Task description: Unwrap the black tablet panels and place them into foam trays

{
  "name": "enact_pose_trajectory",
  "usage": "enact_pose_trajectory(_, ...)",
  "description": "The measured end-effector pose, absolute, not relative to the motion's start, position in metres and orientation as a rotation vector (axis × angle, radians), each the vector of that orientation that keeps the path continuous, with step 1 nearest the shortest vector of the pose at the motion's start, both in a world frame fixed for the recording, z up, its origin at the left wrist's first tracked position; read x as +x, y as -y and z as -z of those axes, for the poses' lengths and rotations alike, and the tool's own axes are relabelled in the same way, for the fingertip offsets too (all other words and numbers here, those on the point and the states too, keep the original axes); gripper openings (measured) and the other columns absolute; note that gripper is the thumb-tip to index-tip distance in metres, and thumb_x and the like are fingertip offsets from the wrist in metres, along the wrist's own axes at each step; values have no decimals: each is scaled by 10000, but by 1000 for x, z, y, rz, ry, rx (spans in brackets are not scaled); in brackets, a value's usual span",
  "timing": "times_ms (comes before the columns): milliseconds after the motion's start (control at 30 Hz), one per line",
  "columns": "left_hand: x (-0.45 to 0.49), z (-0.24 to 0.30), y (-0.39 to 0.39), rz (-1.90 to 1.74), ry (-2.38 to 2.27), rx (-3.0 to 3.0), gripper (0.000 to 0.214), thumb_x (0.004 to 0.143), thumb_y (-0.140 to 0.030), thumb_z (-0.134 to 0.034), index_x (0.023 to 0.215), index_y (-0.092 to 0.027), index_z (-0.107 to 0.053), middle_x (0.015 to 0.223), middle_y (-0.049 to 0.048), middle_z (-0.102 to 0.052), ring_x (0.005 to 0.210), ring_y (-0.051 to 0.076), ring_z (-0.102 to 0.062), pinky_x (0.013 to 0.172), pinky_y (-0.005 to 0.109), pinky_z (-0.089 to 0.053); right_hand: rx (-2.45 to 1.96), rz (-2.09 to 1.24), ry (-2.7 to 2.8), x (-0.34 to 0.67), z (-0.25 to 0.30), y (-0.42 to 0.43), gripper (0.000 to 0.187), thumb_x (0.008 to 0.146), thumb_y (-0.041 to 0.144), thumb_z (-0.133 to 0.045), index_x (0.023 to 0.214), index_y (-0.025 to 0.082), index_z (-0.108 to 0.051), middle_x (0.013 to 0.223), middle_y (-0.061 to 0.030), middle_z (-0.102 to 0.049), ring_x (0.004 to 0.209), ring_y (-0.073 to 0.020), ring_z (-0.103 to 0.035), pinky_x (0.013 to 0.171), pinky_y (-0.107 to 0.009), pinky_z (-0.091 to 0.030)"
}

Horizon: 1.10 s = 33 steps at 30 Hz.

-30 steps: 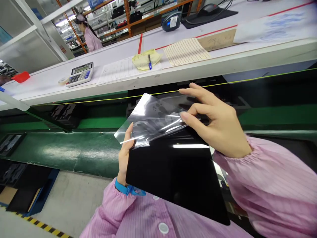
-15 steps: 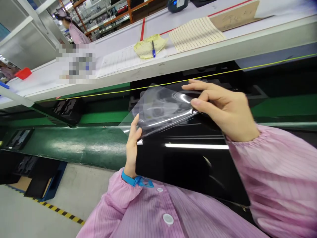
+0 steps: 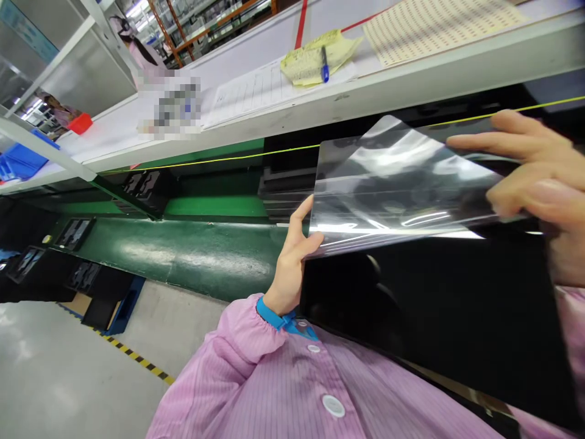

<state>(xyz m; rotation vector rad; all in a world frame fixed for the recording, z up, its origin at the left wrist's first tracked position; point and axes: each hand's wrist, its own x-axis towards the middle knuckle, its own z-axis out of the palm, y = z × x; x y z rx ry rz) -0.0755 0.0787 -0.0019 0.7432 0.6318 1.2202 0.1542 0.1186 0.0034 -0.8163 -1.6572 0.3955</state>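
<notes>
Above the green conveyor point(image 3: 173, 256), the open left hand point(image 3: 292, 262) steadies the black panel point(image 3: 411, 311) while the right hand point(image 3: 539, 177) pinches the lifted clear film point(image 3: 393, 189).

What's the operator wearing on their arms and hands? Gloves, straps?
The left hand and right hand are bare, no gloves. The left pink fine-striped smock sleeve ends in a gathered cuff, with a bright blue strap at the wrist. The right pink sleeve shows only at the frame edge, its cuff out of view.
</notes>
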Motion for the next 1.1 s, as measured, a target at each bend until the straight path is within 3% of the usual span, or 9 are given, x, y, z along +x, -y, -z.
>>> enact_pose_trajectory(133,-62,54,-92,-1136,-671,743,709,792,-254,-710,1457,-292,-470,1473,-5,-577,1461,272,-424,1242,431,-276,-925,-539,1387,205,37,-132,514,893,716,-487,739,231,-417,1433,-32,-500,1429,-274,-349,1172,-505,-371)
enact_pose_trajectory(200,-52,92,-93,-1121,-712,707,809,772,-273,-731,1502,-317,-384,1520,9,-529,1446,263,-443,1231,420,-292,-1222,-468,1371,243,75,-141,411,908,616,-504,772,229,-477,1210,-122,-612,1240,-274,-537,1105,-518,-424)
enact_pose_trajectory(267,-40,133,-86,-1087,-767,672,916,728,-267,-759,1522,-352,-309,1561,17,-477,1447,251,-436,1231,411,-284,-1576,-549,1477,276,121,-147,434,961,563,-565,806,158,-582,929,-85,-641,959,-223,-622,1007,-499,-479)
enact_pose_trajectory(333,-29,170,-75,-1026,-808,655,993,640,-218,-804,1507,-308,-329,1548,69,-481,1456,272,-414,1240,426,-250,-1856,-610,1576,294,168,-149,401,1009,511,-581,856,143,-612,830,-33,-602,798,-156,-594,858,-366,-536)
enact_pose_trajectory(400,-19,199,-62,-967,-857,641,1001,613,-202,-811,1495,-283,-345,1520,98,-498,1440,289,-426,1241,462,-224,-2027,-593,1659,296,210,-148,296,1012,439,-612,920,159,-635,944,-47,-616,880,-161,-597,862,-330,-535)
enact_pose_trajectory(567,2,233,-44,-892,-983,639,951,688,-157,-755,1515,-323,-314,1474,82,-531,1387,275,-479,1210,495,-261,-2113,-374,1836,286,269,-143,289,985,399,-651,1085,128,-631,1115,-83,-588,1097,-235,-556,1004,-472,-481)
enact_pose_trajectory(867,3,230,-42,-922,-1173,769,877,762,-52,-552,1560,-276,-266,1533,81,-485,1467,205,-392,1235,377,-233,-1609,-243,2029,308,261,-155,424,1007,535,-587,873,133,-584,830,-21,-566,738,-133,-551,730,-292,-517)
enact_pose_trajectory(1000,2,218,-47,-840,-1292,827,875,731,-62,-590,1553,-192,-316,1601,118,-384,1556,252,-200,1271,357,-74,-1464,-269,2036,299,218,-138,467,1010,594,-541,845,157,-558,671,30,-436,588,-109,-435,640,-256,-447)
enact_pose_trajectory(1100,1,201,-51,-751,-1304,867,930,679,-88,-668,1546,-144,-335,1663,156,-249,1575,314,-102,1279,394,-48,-1397,-345,1957,281,170,-126,460,998,577,-565,787,169,-533,653,32,-413,560,-103,-368,573,-230,-351)
